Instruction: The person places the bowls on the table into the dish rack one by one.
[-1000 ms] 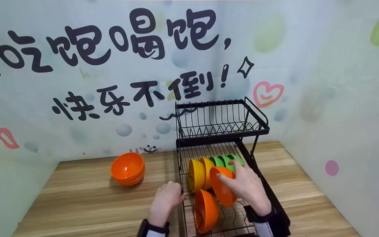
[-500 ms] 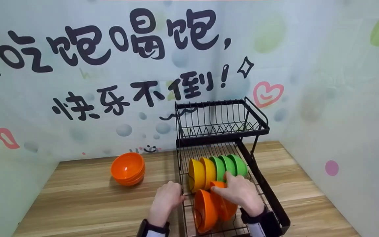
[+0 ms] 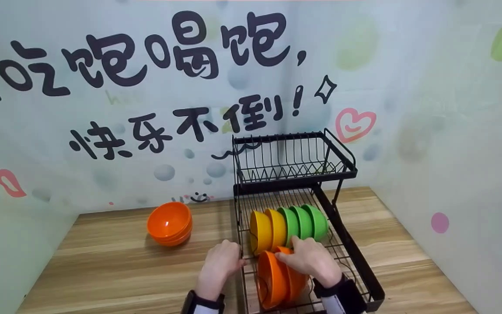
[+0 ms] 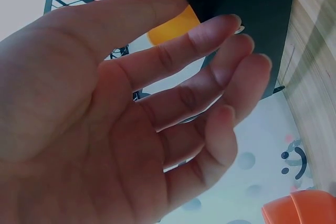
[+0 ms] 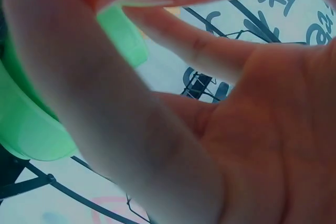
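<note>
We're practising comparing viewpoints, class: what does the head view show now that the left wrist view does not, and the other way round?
Only the head view: the right hand, pinching an orange bowl beside a second orange bowl in the black rack.

Only the left wrist view: the palm of the left hand, with the inner sides of its fingers.

Both: the left hand at the rack's edge, the stack of orange bowls, yellow in the rack, and the smiley drawing.
</note>
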`<state>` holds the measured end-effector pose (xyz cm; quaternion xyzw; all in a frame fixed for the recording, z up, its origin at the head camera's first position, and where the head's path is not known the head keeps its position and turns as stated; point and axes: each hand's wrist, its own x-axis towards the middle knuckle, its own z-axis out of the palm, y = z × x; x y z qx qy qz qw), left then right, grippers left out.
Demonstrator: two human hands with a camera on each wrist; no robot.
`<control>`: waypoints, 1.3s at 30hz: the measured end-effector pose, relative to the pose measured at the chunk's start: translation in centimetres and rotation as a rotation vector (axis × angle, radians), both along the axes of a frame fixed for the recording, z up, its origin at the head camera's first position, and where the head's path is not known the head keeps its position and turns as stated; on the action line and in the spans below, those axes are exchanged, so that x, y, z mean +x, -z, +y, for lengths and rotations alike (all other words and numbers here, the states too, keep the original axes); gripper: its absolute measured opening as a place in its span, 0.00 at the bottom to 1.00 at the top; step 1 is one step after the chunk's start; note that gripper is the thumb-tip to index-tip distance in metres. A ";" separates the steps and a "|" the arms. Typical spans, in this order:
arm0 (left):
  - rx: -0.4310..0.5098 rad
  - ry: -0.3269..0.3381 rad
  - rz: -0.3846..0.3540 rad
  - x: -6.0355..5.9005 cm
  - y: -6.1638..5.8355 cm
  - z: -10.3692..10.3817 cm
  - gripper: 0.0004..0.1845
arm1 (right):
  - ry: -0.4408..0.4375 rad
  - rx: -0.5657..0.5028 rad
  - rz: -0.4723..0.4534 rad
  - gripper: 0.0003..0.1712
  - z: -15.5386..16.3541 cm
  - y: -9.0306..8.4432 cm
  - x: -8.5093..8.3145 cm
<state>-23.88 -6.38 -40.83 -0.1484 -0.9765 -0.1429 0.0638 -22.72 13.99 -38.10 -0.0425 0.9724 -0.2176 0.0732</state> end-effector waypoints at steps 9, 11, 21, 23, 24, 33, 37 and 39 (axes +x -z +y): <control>0.003 0.002 -0.010 -0.1 0.0 0.0 0.13 | -0.041 -0.023 -0.046 0.25 0.1 0.2 -0.4; 0.004 0.006 -0.011 -0.1 0.0 0.0 0.13 | -0.047 -0.029 -0.048 0.24 0.2 0.2 -0.4; 0.016 0.007 -0.026 -0.1 -0.1 -0.1 0.11 | -0.069 -0.023 -0.067 0.24 0.6 0.1 -0.3; 0.022 0.009 -0.044 -0.2 -0.1 -0.1 0.11 | -0.079 -0.026 -0.059 0.23 0.6 0.0 -0.3; 0.026 0.010 -0.051 -0.2 -0.1 -0.2 0.11 | -0.085 -0.025 -0.052 0.24 0.7 0.0 -0.3; 0.069 -0.020 -0.031 -1.0 0.1 -1.1 0.11 | -0.070 -0.042 0.014 0.26 1.3 -0.2 -0.3; 0.067 -0.089 0.076 -1.6 0.3 -2.0 0.12 | -0.052 -0.069 0.058 0.21 1.5 -0.3 -0.5; 0.066 -0.125 0.155 -2.1 0.5 -2.6 0.13 | -0.041 -0.086 0.087 0.20 1.6 -0.4 -0.6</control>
